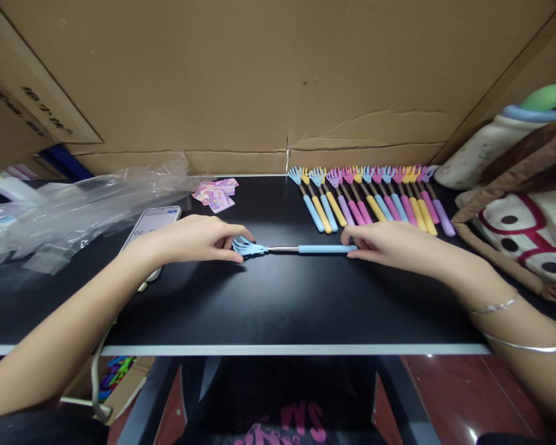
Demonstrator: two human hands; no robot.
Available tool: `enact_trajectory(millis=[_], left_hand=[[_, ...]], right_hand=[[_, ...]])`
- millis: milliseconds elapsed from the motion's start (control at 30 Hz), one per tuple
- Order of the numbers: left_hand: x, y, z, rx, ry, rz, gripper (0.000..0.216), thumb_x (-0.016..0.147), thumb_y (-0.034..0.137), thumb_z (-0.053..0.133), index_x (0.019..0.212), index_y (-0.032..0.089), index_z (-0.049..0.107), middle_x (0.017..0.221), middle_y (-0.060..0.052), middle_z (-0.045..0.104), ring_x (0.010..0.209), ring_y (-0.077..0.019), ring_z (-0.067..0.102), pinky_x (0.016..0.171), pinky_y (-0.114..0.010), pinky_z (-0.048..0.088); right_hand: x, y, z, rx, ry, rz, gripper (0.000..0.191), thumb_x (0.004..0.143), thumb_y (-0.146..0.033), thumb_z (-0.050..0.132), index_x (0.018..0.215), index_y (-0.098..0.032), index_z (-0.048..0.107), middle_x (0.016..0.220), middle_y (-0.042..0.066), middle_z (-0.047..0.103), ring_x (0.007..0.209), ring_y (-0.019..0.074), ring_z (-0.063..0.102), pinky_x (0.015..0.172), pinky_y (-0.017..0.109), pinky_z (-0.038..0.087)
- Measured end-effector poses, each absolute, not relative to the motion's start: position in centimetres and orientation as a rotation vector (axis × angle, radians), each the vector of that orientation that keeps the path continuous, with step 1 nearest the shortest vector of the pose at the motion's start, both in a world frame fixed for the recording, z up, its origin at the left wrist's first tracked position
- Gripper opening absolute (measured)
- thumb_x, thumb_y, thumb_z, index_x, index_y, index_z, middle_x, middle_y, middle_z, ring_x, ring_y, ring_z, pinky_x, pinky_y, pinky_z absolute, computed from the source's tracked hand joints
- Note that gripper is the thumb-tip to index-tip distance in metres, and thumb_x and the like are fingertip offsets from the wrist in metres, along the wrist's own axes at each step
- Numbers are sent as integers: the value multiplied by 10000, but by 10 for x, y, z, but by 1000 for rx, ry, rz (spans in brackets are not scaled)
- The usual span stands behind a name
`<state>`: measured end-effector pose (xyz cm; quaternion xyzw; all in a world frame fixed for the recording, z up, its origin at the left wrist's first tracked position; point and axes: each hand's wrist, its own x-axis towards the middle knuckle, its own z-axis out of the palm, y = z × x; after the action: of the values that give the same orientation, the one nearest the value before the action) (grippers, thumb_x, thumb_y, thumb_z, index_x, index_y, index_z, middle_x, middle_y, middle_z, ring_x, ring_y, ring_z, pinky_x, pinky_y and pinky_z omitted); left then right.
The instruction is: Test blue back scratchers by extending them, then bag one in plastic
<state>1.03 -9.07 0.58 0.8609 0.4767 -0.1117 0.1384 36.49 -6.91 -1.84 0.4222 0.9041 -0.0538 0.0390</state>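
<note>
A light blue back scratcher (327,249) with a metal shaft lies crosswise in front of me, at or just above the black table. My left hand (199,240) is closed at its claw-shaped head, thumb and forefinger on either side of the claws. At the other end, my right hand (384,244) pinches the tip of the blue handle between thumb and fingers. Behind my right hand, a row of several back scratchers (375,198) in blue, yellow, purple and pink lies side by side, claws toward the cardboard.
Cardboard walls (241,80) close off the back. At left are clear plastic bags (97,194), a phone (155,219) partly behind my left forearm, and small pink cards (217,193). A white bottle (484,145) and a brown-trimmed bag (532,228) stand at right.
</note>
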Motion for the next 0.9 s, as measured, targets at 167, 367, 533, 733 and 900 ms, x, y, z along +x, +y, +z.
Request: enact_trajectory(millis=[167,367,533,733,900], left_hand=[[10,-90,4,2531,1377,-323,379,908,564,501,1219,363,581,840,64,688,708,-129,623,597,-209,330],[8,-88,2,2539,1368,-306,362,912,556,503,1208,363,585,838,66,693,704,-127,629,589,-204,328],[9,-89,2,2527,1383,-312,344,914,541,506,1204,371,579,853,73,703,720,-132,640,591,-202,326],[11,-90,2,2530,1406,-328,350,917,527,492,1207,351,576,880,60,715,752,-146,651,610,-209,333],[12,-89,0,2575,1410,-342,319,923,506,513,1192,345,576,851,72,706,732,-139,644,605,-213,331]], right_hand=[[365,-70,-20,1301,2775,-151,131,878,-357,533,912,-233,558,709,-22,618,536,112,525,526,225,279],[362,-72,-18,1303,2763,-139,117,880,-341,534,915,-231,555,685,-25,609,529,116,522,527,223,281],[361,-74,-16,1308,2761,-100,103,870,-329,536,891,-228,542,629,-27,579,505,122,500,520,222,281],[362,-75,-18,1286,2764,-87,121,885,-346,519,911,-229,539,652,-21,595,516,126,508,518,224,288],[362,-75,-19,1304,2731,-66,96,895,-329,520,923,-238,531,674,-25,605,546,134,531,520,224,288]])
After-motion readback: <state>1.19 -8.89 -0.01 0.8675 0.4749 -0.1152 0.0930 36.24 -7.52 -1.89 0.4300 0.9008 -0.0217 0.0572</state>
